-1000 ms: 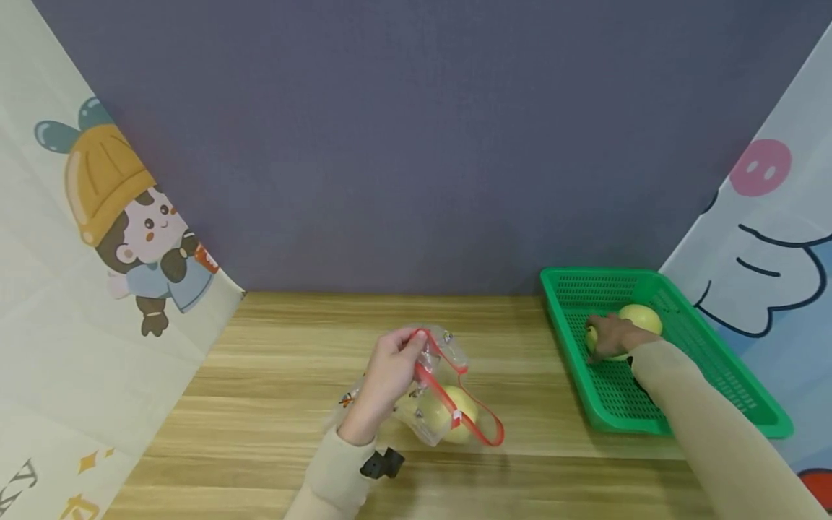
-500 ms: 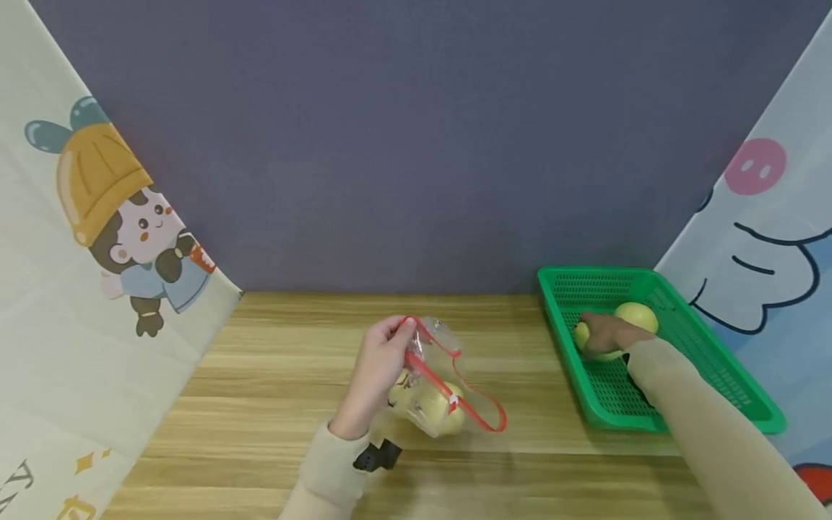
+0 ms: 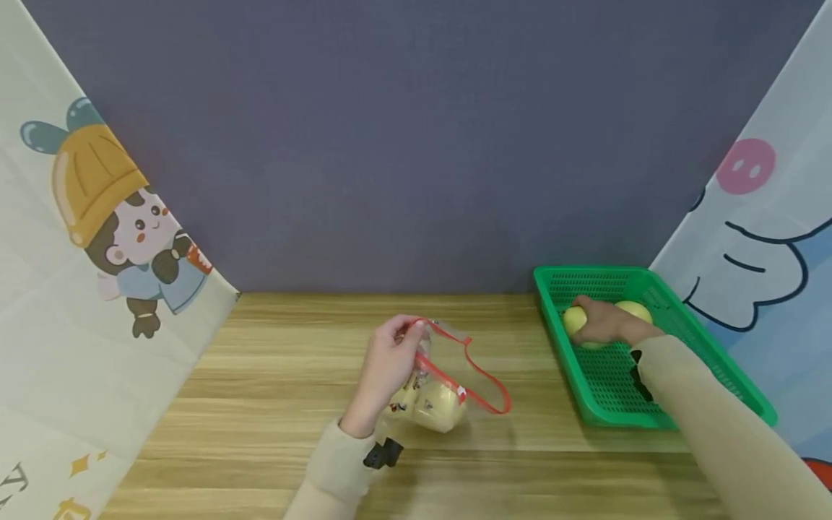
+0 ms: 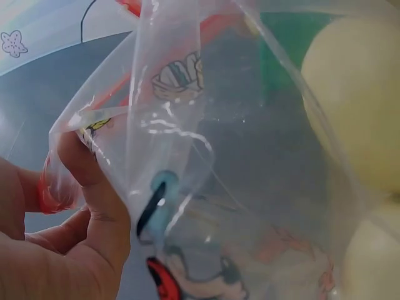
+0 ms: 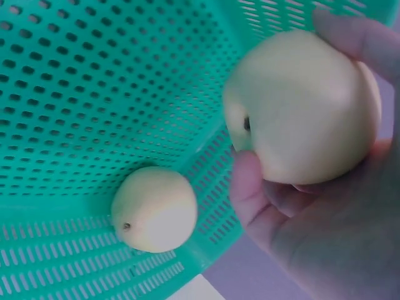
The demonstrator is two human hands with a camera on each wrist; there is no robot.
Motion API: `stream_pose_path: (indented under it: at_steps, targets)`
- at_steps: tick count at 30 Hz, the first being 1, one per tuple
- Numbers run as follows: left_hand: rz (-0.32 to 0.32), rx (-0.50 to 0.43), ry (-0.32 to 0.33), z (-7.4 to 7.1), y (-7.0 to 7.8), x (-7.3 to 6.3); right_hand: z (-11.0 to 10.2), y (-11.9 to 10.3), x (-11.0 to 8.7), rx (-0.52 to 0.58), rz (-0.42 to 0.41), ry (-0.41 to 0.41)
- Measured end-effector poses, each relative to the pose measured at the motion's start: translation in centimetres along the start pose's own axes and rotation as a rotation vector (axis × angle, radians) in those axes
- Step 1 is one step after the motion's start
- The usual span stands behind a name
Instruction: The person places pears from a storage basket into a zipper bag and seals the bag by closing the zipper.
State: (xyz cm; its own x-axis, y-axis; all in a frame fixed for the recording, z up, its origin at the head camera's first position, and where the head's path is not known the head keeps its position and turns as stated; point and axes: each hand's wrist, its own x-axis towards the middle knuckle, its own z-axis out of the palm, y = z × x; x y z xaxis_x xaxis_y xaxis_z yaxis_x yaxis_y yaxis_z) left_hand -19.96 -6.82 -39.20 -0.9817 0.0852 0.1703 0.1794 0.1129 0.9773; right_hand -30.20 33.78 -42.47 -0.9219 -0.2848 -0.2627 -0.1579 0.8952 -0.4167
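Note:
In the head view, my left hand (image 3: 388,359) pinches the red-edged mouth of a clear plastic zip bag (image 3: 477,372) printed with cartoon figures. The mouth gapes to the right. Pale yellow pears (image 3: 438,406) sit low in the bag, seen through the plastic, and fill the right side of the left wrist view. My right hand (image 3: 603,323) grips another round pale yellow pear (image 5: 306,109) inside the green basket, thumb and fingers curled round it. A further pear (image 5: 155,209) lies on the basket floor beside it.
The green perforated basket (image 3: 588,412) stands at the right of the wooden table (image 3: 273,404). A dark grey panel (image 3: 403,144) rises along the back. Cartoon-printed sheets flank the table, one on the left (image 3: 39,289) and one on the right (image 3: 773,282).
My right hand has taken up a pear and shifted it left toward the basket's near-left wall. The left hand stays at the bag, whose mouth has spread wider.

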Motion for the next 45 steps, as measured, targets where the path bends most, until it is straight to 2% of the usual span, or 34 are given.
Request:
stream_pose_path:
  at_steps: [7, 14, 21, 32, 45]
  targets:
    - [-0.016, 0.026, 0.023, 0.1, 0.2, 0.1, -0.7, -1.0, -0.8, 0.043, -0.067, 0.049]
    - [-0.023, 0.09, 0.058, 0.4, 0.2, 0.0, -0.9, -1.8, -1.6, 0.102, -0.092, 0.063]
    - [-0.013, 0.118, 0.054, 0.8, 0.1, 0.0, -1.3, -2.6, -2.4, 0.081, -0.115, 0.118]
    - [-0.013, 0.173, 0.028, 1.3, 0.0, 0.1, -1.8, -4.9, -4.1, 0.123, -0.129, 0.178]
    - [0.013, 0.182, 0.039, 1.3, -0.1, 0.1, -1.3, -7.8, -5.8, 0.05, -0.159, 0.3]
